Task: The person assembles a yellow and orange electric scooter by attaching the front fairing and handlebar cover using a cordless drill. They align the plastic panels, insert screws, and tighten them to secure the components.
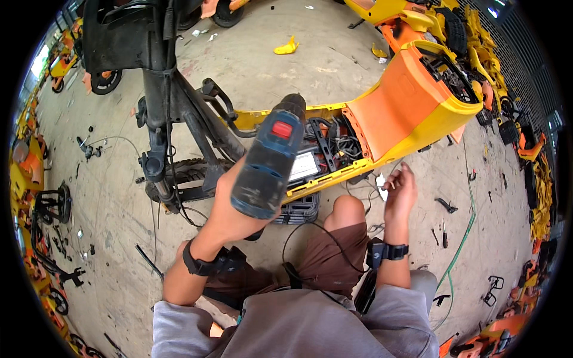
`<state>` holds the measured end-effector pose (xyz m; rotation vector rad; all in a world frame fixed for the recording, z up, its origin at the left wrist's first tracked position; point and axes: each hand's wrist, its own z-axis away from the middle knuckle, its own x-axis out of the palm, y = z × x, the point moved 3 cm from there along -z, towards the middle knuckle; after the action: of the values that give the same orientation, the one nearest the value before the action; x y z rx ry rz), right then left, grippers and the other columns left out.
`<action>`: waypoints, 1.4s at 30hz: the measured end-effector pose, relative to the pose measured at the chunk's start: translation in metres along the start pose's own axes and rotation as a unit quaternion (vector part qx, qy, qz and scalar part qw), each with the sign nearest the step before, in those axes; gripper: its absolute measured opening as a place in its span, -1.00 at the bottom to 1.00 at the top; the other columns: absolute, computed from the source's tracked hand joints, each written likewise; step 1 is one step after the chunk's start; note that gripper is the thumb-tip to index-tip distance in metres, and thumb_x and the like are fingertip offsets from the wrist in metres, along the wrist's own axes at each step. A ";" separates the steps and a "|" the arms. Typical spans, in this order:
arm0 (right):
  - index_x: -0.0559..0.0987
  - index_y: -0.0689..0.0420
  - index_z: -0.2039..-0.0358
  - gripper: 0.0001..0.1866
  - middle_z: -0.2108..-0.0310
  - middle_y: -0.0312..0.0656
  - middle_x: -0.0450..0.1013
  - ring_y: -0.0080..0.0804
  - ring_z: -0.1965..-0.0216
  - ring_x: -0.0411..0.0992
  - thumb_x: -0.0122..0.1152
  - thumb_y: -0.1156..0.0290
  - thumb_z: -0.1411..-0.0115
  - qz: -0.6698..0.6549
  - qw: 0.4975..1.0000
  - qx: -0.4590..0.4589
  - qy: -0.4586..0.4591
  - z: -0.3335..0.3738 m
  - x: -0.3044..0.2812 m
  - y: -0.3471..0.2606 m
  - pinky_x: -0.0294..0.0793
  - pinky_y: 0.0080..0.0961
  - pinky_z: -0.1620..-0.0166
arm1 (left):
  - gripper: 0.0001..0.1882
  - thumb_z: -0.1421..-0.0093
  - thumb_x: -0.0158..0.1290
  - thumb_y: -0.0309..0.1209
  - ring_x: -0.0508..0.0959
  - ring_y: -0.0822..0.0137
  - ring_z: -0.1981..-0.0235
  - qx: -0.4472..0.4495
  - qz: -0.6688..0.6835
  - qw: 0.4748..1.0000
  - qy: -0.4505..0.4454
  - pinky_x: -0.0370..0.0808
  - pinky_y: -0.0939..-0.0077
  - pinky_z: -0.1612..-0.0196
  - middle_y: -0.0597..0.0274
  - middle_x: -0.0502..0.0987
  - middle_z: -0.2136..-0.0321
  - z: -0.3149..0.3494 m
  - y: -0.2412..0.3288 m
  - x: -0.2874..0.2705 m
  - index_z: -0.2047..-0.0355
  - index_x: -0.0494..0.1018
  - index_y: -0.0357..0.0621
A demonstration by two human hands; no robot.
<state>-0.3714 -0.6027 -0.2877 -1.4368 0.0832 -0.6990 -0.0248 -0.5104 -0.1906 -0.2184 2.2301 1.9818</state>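
Observation:
My left hand (224,212) is wrapped round the grip of a blue and black cordless drill (268,161). The drill's dark chuck points away from me, over the scooter frame, and a red switch shows on its upper side. Below the chuck, the open yellow floor section of the scooter (334,176) holds wires and a box with a white label (304,166). My right hand (401,191) hovers beside the near side of the yellow body, apart from it. Its fingers are loosely bent and spread, and nothing shows in them.
The scooter's black front fork (158,125) stands at left, its orange and yellow seat section (394,95) at right. A screwdriver (444,234), a green hose (462,250) and a yellow scrap (286,46) lie on the concrete. Scooter parts line both sides.

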 end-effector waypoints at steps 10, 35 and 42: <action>0.39 0.16 0.44 -0.85 0.55 -0.14 0.39 -0.27 0.54 0.39 0.00 0.35 -0.19 -0.133 0.914 0.318 0.213 -0.096 -0.172 0.211 0.43 -0.31 0.43 | -0.44 0.07 0.10 -0.57 0.56 0.23 0.48 -0.061 0.221 0.973 0.014 0.54 0.35 0.38 0.07 0.47 0.45 0.007 0.000 -0.003 0.00 0.29 -0.41; 0.54 0.11 0.19 -0.33 0.21 -0.09 0.53 -0.12 0.15 0.51 0.60 0.24 0.40 0.686 0.708 0.107 -0.128 -0.062 -0.210 0.373 0.50 -0.27 0.09 | -0.88 -0.15 0.04 -0.48 0.48 0.40 0.36 -0.006 0.075 0.994 -0.073 0.41 0.54 0.26 0.27 0.47 0.46 0.014 -0.007 -0.005 0.30 0.43 -0.24; 0.52 0.13 -0.01 -0.47 -0.02 0.02 0.44 -0.09 -0.04 0.42 0.04 0.02 -0.15 0.748 0.595 0.149 -0.255 -0.060 -0.170 0.318 0.41 -0.24 -0.04 | -0.71 -0.08 0.05 -0.57 0.46 0.47 0.44 0.077 0.175 0.981 -0.015 0.45 0.56 0.37 0.27 0.48 0.45 0.014 0.009 -0.006 0.14 0.37 -0.25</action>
<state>-0.4112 -0.5812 -0.6505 -0.7239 0.6095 1.0772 -0.0202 -0.4958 -0.1825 0.2369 2.5294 1.9333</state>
